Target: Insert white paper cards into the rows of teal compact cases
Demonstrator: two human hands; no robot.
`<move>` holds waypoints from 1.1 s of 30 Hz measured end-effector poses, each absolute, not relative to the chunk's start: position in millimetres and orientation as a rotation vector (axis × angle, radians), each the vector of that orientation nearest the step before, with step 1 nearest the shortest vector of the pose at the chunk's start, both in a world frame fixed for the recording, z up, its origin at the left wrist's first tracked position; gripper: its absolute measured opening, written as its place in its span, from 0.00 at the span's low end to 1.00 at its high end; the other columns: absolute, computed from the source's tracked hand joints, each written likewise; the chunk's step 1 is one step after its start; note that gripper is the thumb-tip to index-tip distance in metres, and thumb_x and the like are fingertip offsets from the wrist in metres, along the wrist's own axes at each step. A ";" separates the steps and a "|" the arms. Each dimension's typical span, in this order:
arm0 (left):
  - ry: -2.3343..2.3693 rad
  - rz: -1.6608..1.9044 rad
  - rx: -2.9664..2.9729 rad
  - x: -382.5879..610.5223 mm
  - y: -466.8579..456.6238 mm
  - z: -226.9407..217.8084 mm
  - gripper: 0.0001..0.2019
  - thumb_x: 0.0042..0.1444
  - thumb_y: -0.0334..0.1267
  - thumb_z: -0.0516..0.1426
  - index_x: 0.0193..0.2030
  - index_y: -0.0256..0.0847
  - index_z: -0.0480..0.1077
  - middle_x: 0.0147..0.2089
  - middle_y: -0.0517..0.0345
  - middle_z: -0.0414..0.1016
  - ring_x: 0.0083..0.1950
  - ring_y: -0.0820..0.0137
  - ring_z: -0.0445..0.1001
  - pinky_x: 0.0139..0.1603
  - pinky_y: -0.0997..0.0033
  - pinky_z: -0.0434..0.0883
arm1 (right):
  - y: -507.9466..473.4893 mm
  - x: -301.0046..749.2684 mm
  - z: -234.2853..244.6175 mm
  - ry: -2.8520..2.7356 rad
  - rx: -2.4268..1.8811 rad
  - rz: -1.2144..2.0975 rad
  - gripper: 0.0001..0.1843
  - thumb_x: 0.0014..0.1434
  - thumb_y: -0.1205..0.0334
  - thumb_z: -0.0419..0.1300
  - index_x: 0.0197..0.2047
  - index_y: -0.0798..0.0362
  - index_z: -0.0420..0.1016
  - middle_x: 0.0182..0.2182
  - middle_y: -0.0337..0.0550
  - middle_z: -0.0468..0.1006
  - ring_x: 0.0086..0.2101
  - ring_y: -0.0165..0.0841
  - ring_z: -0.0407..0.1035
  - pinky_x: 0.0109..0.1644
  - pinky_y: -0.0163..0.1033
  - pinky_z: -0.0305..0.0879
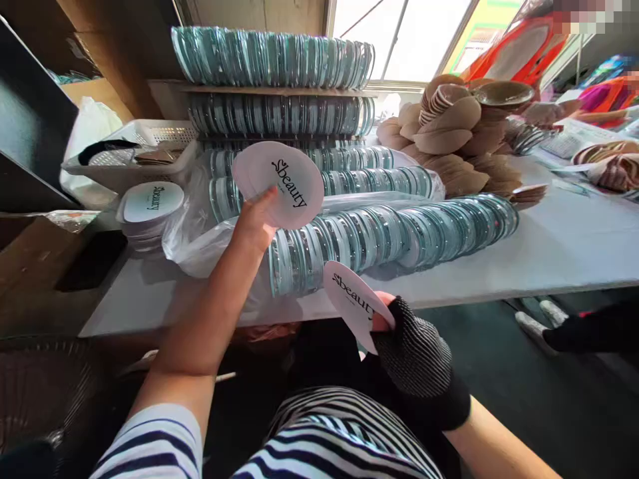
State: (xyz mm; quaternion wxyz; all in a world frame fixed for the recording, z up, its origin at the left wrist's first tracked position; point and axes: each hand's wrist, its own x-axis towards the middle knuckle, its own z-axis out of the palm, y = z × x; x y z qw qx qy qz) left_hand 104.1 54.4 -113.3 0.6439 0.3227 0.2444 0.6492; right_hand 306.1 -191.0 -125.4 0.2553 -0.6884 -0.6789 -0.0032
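Gloved, the right hand (417,349) pinches one round printed card (353,301) by its edge above the lap. Several more cards (285,181) are fanned in the left hand's (255,223) grasp, print readable, before rows of clear lids (394,229) on the table (559,253).

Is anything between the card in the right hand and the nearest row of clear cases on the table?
Nothing visible. The right hand holds a card just below the table edge, right in front of the cases. The left hand holds more cards higher up, off to the side.
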 end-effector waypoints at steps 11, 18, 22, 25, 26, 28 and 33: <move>0.645 1.445 0.681 102.7 57.7 -109.7 0.20 0.46 0.34 0.68 0.48 0.46 0.74 0.56 0.52 0.76 0.58 0.55 0.72 0.57 0.44 0.71 | -124.5 268.4 -96.6 -1.895 -2.035 0.094 0.24 0.63 0.63 0.48 0.61 0.51 0.66 0.35 0.47 0.81 0.31 0.39 0.75 0.31 0.36 0.60; 0.665 1.407 0.626 103.3 61.2 -108.9 0.17 0.52 0.32 0.64 0.49 0.47 0.73 0.56 0.54 0.76 0.58 0.56 0.72 0.59 0.43 0.69 | -97.8 257.6 -128.9 -1.957 -2.079 -0.022 0.23 0.65 0.61 0.47 0.63 0.48 0.62 0.32 0.45 0.81 0.31 0.37 0.75 0.31 0.34 0.57; 0.687 1.424 0.666 98.4 63.3 -108.0 0.17 0.51 0.32 0.64 0.49 0.46 0.73 0.53 0.53 0.78 0.57 0.56 0.73 0.57 0.45 0.71 | -81.1 258.8 -150.7 -1.964 -2.036 -0.061 0.23 0.67 0.52 0.46 0.59 0.53 0.65 0.32 0.46 0.81 0.31 0.37 0.75 0.32 0.34 0.56; 0.637 1.440 0.767 86.2 71.9 -111.8 0.16 0.51 0.28 0.63 0.48 0.43 0.74 0.49 0.53 0.80 0.57 0.58 0.74 0.59 0.50 0.71 | -87.5 268.8 -154.8 -1.836 -1.959 -0.061 0.20 0.67 0.52 0.45 0.48 0.55 0.71 0.33 0.47 0.81 0.32 0.35 0.75 0.32 0.34 0.56; 0.622 1.441 0.804 82.5 75.3 -114.3 0.16 0.51 0.27 0.62 0.47 0.42 0.74 0.47 0.53 0.80 0.56 0.60 0.74 0.59 0.51 0.71 | -90.2 272.0 -154.1 -1.805 -1.910 -0.041 0.18 0.67 0.54 0.45 0.45 0.55 0.72 0.32 0.47 0.80 0.32 0.34 0.74 0.33 0.34 0.57; 0.622 1.417 0.819 77.3 80.7 -120.1 0.14 0.53 0.25 0.60 0.46 0.41 0.74 0.44 0.54 0.81 0.55 0.61 0.75 0.59 0.53 0.71 | -92.8 276.6 -150.4 -1.776 -1.814 0.026 0.16 0.66 0.55 0.47 0.39 0.54 0.73 0.31 0.45 0.80 0.32 0.33 0.74 0.34 0.33 0.58; 0.660 1.324 0.603 72.9 83.1 -129.6 0.10 0.63 0.31 0.52 0.45 0.40 0.73 0.44 0.57 0.80 0.58 0.62 0.73 0.60 0.51 0.71 | -81.7 282.7 -130.8 -1.891 -1.834 0.058 0.11 0.62 0.59 0.51 0.34 0.53 0.72 0.30 0.44 0.80 0.31 0.33 0.73 0.34 0.34 0.58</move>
